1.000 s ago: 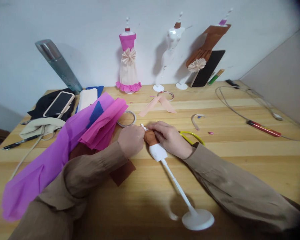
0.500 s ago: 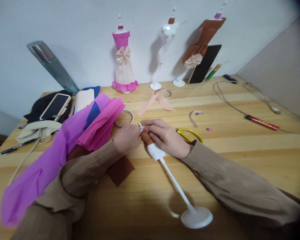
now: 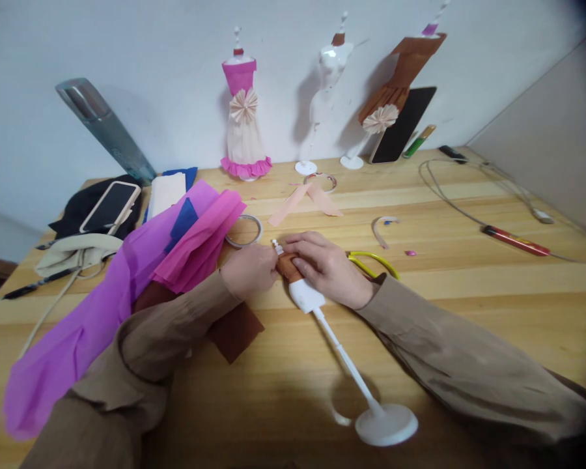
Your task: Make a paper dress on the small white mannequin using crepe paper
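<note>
A small white mannequin (image 3: 306, 297) on a stand lies tilted across the table, its round base (image 3: 387, 425) toward me and its neck pointing away. Brown crepe paper (image 3: 289, 268) wraps its upper body. My left hand (image 3: 250, 268) is closed at the paper's edge by the mannequin's shoulder; its fingertips are partly hidden. From the other side my right hand (image 3: 325, 267) grips the torso, fingers across the chest and thumb on the brown paper. Beside my left forearm lie a brown paper piece (image 3: 236, 333) and folded pink crepe paper (image 3: 200, 244).
Yellow-handled scissors (image 3: 376, 262) lie behind my right wrist. A tape roll (image 3: 244, 231) and peach paper strips (image 3: 290, 203) lie farther back. Along the wall stand a pink-dressed mannequin (image 3: 244, 117), a bare one (image 3: 325, 98) and a brown-dressed one (image 3: 400, 78). Purple paper (image 3: 78, 339) covers the left side.
The brown paper on the chest looks a little smoother and flatter. Both hands keep nearly the same place on the mannequin, and the whole view has shifted slightly.
</note>
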Tool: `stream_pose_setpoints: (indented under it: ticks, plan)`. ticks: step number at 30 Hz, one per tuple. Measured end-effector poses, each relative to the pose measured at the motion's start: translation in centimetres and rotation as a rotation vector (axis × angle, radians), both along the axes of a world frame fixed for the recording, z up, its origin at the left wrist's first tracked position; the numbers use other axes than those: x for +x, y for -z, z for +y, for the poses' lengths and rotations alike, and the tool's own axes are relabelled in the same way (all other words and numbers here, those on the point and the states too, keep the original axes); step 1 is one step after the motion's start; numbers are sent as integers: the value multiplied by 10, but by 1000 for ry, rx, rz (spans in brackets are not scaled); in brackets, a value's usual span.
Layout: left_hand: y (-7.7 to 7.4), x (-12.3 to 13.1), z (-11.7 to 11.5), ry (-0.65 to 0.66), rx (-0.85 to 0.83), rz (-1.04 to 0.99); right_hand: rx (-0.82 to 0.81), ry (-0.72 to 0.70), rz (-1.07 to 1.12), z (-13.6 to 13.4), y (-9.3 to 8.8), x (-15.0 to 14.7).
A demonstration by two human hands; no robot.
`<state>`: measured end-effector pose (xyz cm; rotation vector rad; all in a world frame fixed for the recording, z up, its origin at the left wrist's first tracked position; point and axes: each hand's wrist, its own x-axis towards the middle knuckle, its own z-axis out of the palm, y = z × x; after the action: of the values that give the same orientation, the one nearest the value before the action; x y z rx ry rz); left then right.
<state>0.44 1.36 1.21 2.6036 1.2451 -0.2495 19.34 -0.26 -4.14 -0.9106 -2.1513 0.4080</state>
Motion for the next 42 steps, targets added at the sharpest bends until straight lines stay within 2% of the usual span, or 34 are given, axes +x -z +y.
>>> stream_pose_setpoints:
  ticks: [4, 6, 9, 13, 16, 28, 36, 42]
  plan:
    - [-11, -5, 4, -91, 18, -44, -8, 16, 29, 1, 0, 0]
    - [-11, -6, 8, -144, 30, -116, 2, 33, 35, 1, 1, 0]
    - [-2, -8, 16, -173, -48, -312, 19, 38, 48, 2, 3, 0]
    - [17, -11, 28, -225, -298, -591, -2, 43, 55, 2, 5, 0]
    - [26, -12, 33, -270, -424, -701, -13, 39, 53, 2, 6, -1]
    - [36, -13, 37, -237, -492, -743, 0, 28, 38, 2, 4, -1]
    - [32, -17, 38, -199, -515, -755, -6, 20, 29, 2, 4, -1]
    - [42, -17, 41, -224, -545, -808, 10, 31, 32, 2, 6, -1]
